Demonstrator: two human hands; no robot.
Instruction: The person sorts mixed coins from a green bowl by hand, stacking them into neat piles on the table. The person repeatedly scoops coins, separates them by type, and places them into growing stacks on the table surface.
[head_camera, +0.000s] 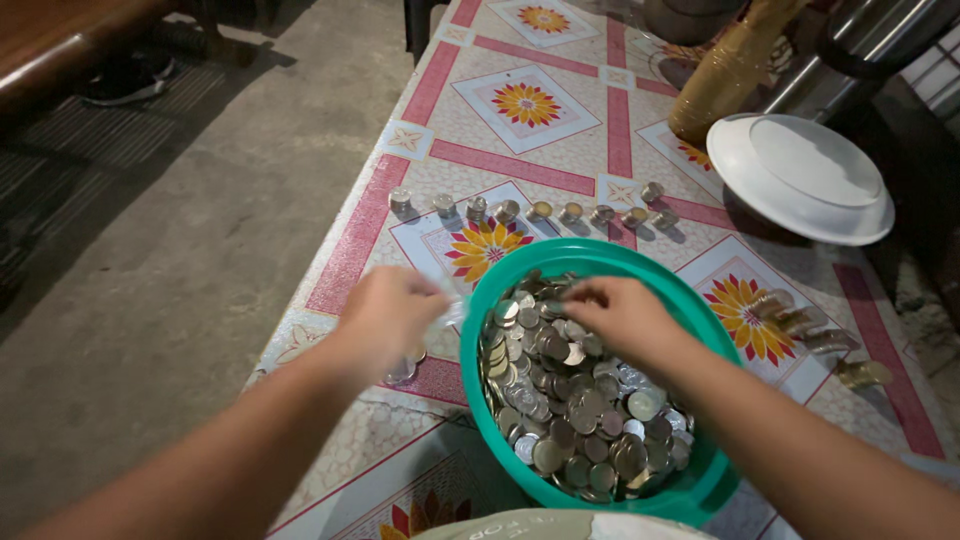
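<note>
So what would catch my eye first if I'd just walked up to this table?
Most likely the green bowl heaped with coins at the near edge of the flower-patterned table, with the right hand reaching into it. The left hand, blurred, hovers beside the bowl's left rim. Behind the bowl runs a row of small coin stacks, and an upturned white plate lies far right.

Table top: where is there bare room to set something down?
Free: the tablecloth between the row of coin stacks and the far end, left of the white plate. Crowded: around the green basin, both hands, and the right-hand coin stacks.
</note>
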